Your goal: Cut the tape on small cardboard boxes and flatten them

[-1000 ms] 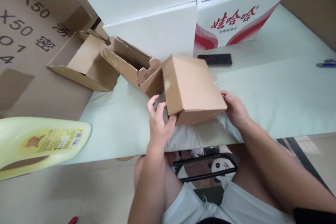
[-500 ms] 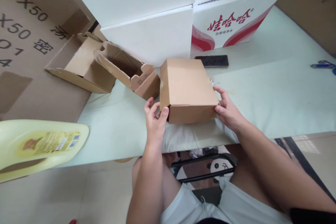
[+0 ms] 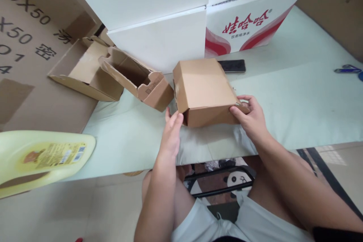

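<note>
A brown cardboard box (image 3: pixel 207 83) sits on the pale green cloth in front of me, its broad flat face up. My left hand (image 3: pixel 172 132) is at its front left corner, thumb against the edge and some fingers hidden along the left side. At the front right corner, my right hand (image 3: pixel 251 117) pinches the end of the front panel between thumb and fingers; that end sticks out past the box's side. Left of the box, almost touching it, stands a narrower open cardboard box (image 3: pixel 138 77). Behind the held box lies a black phone (image 3: pixel 234 65), partly covered by it.
Another open cardboard box (image 3: pixel 87 70) leans by a large printed carton (image 3: pixel 25 45) at left. White cartons (image 3: pixel 159 41) stand behind. A yellow bottle (image 3: pixel 51 155) is at front left, blue-handled scissors (image 3: pixel 350 70) at far right. The cloth-covered table's (image 3: pixel 127 151) front edge is near my knees.
The cardboard box has turned slightly and its front edge has shifted right and away from me. The front panel's right end now stands out in my right hand. My left hand has straightened somewhat.
</note>
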A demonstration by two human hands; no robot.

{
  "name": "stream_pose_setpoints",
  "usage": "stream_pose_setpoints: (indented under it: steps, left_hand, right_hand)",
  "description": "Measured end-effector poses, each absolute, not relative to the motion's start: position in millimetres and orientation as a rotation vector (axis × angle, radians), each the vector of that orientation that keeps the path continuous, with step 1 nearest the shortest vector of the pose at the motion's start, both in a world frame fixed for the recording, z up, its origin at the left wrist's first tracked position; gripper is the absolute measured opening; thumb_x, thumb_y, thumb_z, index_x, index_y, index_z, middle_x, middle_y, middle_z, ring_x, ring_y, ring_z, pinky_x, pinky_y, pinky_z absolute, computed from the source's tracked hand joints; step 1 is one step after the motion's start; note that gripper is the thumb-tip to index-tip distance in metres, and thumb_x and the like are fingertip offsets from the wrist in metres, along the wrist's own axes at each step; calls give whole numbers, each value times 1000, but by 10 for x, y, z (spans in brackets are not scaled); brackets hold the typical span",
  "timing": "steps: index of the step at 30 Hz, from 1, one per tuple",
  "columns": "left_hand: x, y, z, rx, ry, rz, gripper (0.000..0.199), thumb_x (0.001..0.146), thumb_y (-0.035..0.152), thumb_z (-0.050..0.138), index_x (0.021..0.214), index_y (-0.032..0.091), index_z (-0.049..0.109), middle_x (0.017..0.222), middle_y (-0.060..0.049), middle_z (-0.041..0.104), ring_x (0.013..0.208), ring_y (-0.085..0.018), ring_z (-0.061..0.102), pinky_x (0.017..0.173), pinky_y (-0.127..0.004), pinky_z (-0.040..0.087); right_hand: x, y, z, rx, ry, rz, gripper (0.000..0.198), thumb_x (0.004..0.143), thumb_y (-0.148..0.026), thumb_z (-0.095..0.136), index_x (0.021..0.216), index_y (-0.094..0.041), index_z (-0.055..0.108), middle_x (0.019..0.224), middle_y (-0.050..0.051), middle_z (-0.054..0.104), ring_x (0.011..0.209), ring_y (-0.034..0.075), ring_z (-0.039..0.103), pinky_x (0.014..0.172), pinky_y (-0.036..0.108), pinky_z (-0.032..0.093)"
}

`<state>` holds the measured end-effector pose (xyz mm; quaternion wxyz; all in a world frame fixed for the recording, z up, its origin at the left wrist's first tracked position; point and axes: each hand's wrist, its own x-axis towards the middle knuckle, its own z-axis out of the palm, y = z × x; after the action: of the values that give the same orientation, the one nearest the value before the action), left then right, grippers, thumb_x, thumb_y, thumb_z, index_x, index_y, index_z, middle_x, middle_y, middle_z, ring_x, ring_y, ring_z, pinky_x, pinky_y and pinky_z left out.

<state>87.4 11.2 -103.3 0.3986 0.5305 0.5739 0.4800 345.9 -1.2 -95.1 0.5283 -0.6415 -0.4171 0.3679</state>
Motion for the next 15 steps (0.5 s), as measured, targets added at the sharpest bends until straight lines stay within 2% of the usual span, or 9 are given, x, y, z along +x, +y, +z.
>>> stream_pose_setpoints:
  steps: [3, 6, 8, 11, 13, 15]
  left_hand:
    - [894, 96, -1008, 1203, 1458, 1148, 57, 83, 72, 69, 118, 26, 75, 169, -11, 33, 165, -33, 0, 124, -52, 40]
    - [885, 109, -974, 1228, 1443, 1116, 53, 83, 73, 69, 105, 26, 79, 155, -14, 51, 165, -33, -6, 129, -58, 28]
    - [880, 129, -973, 1203, 1443, 1114, 57, 78, 76, 71, 100, 25, 79, 151, -14, 52, 164, -36, 4, 130, -57, 26]
    - [893, 154, -991, 1095, 1497, 1210, 69, 63, 80, 80, 103, 23, 78, 156, -13, 36, 158, -39, 26, 125, -49, 36]
    - [910, 162, -992, 1070, 1546, 1283, 72, 56, 78, 85, 101, 22, 76, 153, -13, 34, 155, -37, 31, 124, -46, 37]
    - [924, 164, -975, 1068, 1585, 1325, 72, 54, 78, 86, 95, 20, 74, 148, -14, 35, 152, -37, 33, 122, -47, 39]
  right_hand:
    - [3442, -22, -937, -1516, -1069, 894, 47, 70, -47, 79, 105, -27, 55, 68, -6, 51, 64, 16, 52, 60, 30, 41]
    - [3418, -23, -930, -1486, -1091, 908, 46, 71, -44, 78, 107, -27, 54, 67, -7, 47, 63, 16, 51, 60, 30, 41]
    - [3410, -24, -930, -1472, -1095, 916, 46, 71, -43, 77, 106, -27, 53, 66, -7, 46, 63, 16, 51, 59, 30, 41]
    - [3419, -33, -940, -1458, -1101, 924, 45, 73, -44, 75, 109, -27, 53, 69, -5, 52, 65, 17, 53, 60, 30, 42]
    - [3432, -43, -952, -1449, -1118, 909, 45, 76, -45, 72, 113, -27, 53, 79, -2, 60, 72, 19, 57, 65, 32, 46]
    - [3445, -53, -968, -1449, -1157, 860, 44, 79, -46, 69, 117, -28, 54, 98, 3, 67, 85, 22, 62, 76, 36, 50]
